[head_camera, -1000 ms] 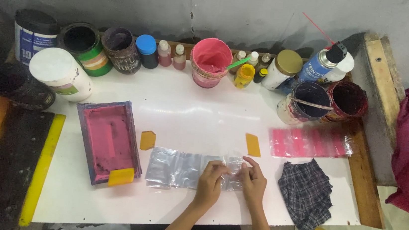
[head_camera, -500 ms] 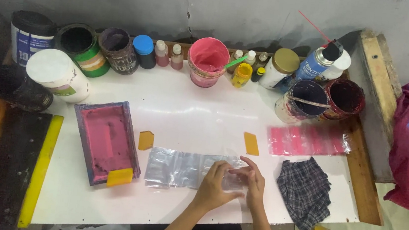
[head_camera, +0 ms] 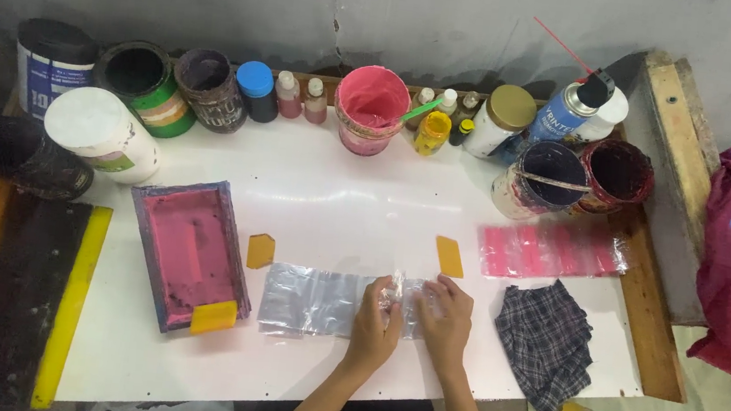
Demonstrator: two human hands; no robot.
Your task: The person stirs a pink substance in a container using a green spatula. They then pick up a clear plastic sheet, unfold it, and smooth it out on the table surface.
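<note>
Seen from above, a person's two hands work at the near edge of a white bench [head_camera: 365, 205]. The left hand [head_camera: 375, 323] and right hand [head_camera: 447, 319] sit close together on a row of clear plastic bags [head_camera: 321, 299] lying flat in an overlapping strip. The fingers [head_camera: 389, 299] of both hands are drawn in narrow, pinching up a small crinkled peak of plastic between them at the strip's right end. To do this well, it seems best to grip only the top bag's edge lightly, keeping the palms low so the rest of the strip stays flat and lined up. The bags look thin, glossy and silvery where they catch the light, with soft creases. Just left of the strip lies a framed screen [head_camera: 187, 251] coated in pink ink, with a yellow scraper [head_camera: 214, 317] at its near corner. Two small orange-yellow tabs [head_camera: 261, 250] lie near the strip's ends. To the right are a stack of pink-printed bags [head_camera: 553, 250] and a checked cloth [head_camera: 549, 339]. Paint tubs and bottles [head_camera: 370, 108] line the back.
</note>
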